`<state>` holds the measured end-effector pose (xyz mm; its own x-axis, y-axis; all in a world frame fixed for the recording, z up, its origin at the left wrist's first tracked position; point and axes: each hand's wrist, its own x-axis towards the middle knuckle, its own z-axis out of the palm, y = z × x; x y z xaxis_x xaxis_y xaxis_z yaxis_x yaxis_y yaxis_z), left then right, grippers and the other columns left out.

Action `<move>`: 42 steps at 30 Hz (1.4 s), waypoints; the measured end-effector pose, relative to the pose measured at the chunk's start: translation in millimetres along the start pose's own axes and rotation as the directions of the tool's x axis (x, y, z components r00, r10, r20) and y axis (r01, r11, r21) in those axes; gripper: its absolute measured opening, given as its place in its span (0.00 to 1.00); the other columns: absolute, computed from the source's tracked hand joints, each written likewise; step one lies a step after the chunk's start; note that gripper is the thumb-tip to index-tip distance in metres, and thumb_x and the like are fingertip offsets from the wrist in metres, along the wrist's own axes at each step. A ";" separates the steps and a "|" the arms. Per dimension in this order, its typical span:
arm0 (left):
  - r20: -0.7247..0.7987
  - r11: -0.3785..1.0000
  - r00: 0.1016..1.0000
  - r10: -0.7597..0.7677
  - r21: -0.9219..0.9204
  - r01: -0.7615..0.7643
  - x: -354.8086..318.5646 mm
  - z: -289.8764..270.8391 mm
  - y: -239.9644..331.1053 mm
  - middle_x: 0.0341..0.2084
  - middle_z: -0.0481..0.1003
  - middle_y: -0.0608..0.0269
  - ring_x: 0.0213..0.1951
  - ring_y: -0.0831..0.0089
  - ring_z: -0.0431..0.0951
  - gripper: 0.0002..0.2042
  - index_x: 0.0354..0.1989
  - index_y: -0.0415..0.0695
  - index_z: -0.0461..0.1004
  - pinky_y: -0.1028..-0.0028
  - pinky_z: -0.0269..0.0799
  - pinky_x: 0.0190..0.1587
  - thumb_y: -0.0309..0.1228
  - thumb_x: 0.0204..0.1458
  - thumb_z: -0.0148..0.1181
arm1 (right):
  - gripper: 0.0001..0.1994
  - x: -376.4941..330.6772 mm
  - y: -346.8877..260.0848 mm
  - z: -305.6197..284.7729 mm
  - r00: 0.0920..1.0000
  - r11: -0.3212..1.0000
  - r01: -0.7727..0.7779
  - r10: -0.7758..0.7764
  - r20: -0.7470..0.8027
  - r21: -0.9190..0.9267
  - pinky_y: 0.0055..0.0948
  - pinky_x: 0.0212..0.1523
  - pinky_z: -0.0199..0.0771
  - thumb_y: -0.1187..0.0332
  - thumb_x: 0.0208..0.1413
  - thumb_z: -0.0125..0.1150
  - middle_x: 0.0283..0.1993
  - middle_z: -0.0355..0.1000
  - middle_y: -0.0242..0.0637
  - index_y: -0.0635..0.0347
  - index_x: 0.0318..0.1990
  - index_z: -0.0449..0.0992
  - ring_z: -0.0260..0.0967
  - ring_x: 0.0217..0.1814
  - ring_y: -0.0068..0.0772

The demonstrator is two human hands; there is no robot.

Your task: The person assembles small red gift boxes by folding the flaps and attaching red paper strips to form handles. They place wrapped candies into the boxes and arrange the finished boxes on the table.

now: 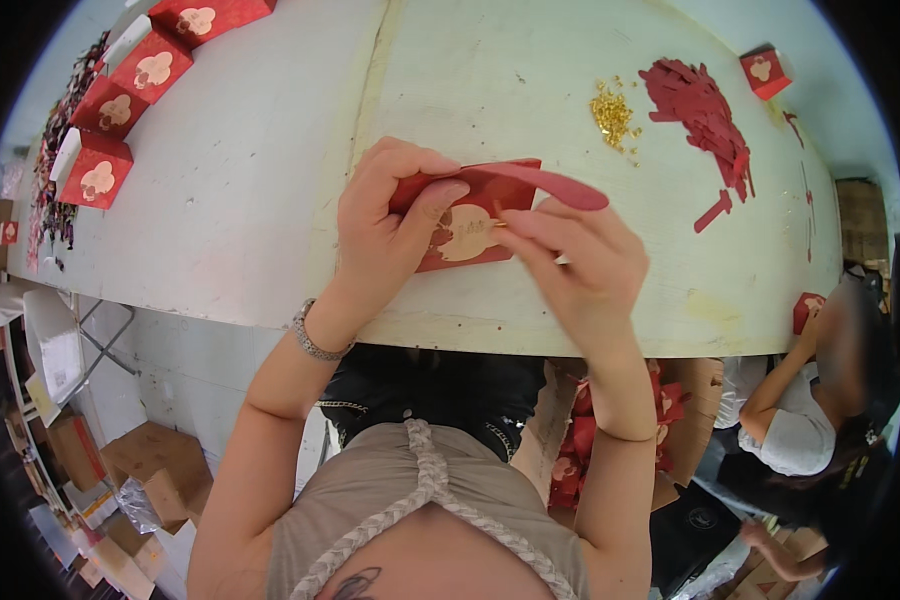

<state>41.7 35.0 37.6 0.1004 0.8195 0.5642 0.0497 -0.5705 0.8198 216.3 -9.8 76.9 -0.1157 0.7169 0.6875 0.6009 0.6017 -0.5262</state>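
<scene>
A red paper box (480, 215) with a pale cut-out emblem lies near the front edge of the white table (270, 200). My left hand (385, 225) pinches its left end, thumb on top of a red flap. My right hand (580, 265) presses on the box's right side, with a long red paper strip (555, 185) sticking out above its fingers. A small gold piece shows between the fingertips by the emblem.
A pile of small gold pieces (612, 115) and a heap of red strips (700, 105) lie at the back right. Finished red boxes (120, 95) line the back left. Another person (820, 400) sits at the right. Cardboard boxes (155, 470) stand on the floor.
</scene>
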 end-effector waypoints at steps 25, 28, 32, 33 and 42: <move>0.027 0.986 0.986 0.165 -0.012 -0.165 0.2 0.6 -7.9 0.29 0.73 0.59 0.27 0.73 0.74 0.08 0.38 0.39 0.73 0.78 0.69 0.26 0.17 0.49 0.57 | 0.07 7.7 -12.6 15.0 0.946 0.918 -0.324 0.316 0.073 0.230 0.19 0.29 0.67 0.79 0.41 0.68 0.32 0.73 0.35 0.67 0.31 0.78 0.68 0.30 0.23; 0.025 0.988 0.988 0.151 -0.024 -0.151 -0.6 0.7 -4.9 0.29 0.73 0.59 0.27 0.72 0.74 0.09 0.37 0.39 0.73 0.78 0.70 0.26 0.17 0.48 0.58 | 0.08 4.5 -11.2 14.7 0.947 0.928 -0.321 0.313 0.071 0.190 0.19 0.29 0.67 0.80 0.40 0.68 0.31 0.72 0.35 0.67 0.31 0.78 0.68 0.30 0.23; 0.027 0.975 0.975 0.222 0.002 -0.222 2.0 1.8 -8.4 0.28 0.74 0.60 0.26 0.71 0.74 0.09 0.37 0.41 0.73 0.77 0.70 0.26 0.18 0.46 0.60 | 0.06 5.1 -10.9 16.4 0.959 0.941 -0.283 0.283 0.027 0.184 0.18 0.23 0.69 0.79 0.41 0.66 0.29 0.71 0.34 0.63 0.30 0.78 0.68 0.24 0.22; 0.044 0.965 0.964 0.262 0.024 -0.263 2.1 1.2 -8.4 0.28 0.74 0.60 0.26 0.71 0.74 0.10 0.37 0.41 0.73 0.77 0.70 0.25 0.18 0.46 0.60 | 0.06 5.3 -11.9 15.1 0.970 0.957 -0.244 0.242 0.028 0.156 0.18 0.22 0.69 0.79 0.41 0.66 0.29 0.71 0.34 0.64 0.30 0.78 0.69 0.24 0.22; 0.077 0.942 0.940 0.332 0.018 -0.334 -2.3 -3.1 -10.9 0.26 0.74 0.63 0.24 0.72 0.74 0.10 0.35 0.45 0.75 0.77 0.69 0.23 0.21 0.43 0.63 | 0.09 1.2 -27.2 3.1 0.948 0.958 -0.285 0.288 0.135 -0.040 0.27 0.24 0.67 0.80 0.34 0.67 0.28 0.71 0.35 0.61 0.27 0.76 0.67 0.26 0.31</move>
<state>37.8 39.6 27.6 0.1872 0.5769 0.7951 0.0311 -0.8124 0.5822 197.3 -24.3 90.6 -0.0435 0.9003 0.4330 0.6400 0.3579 -0.6799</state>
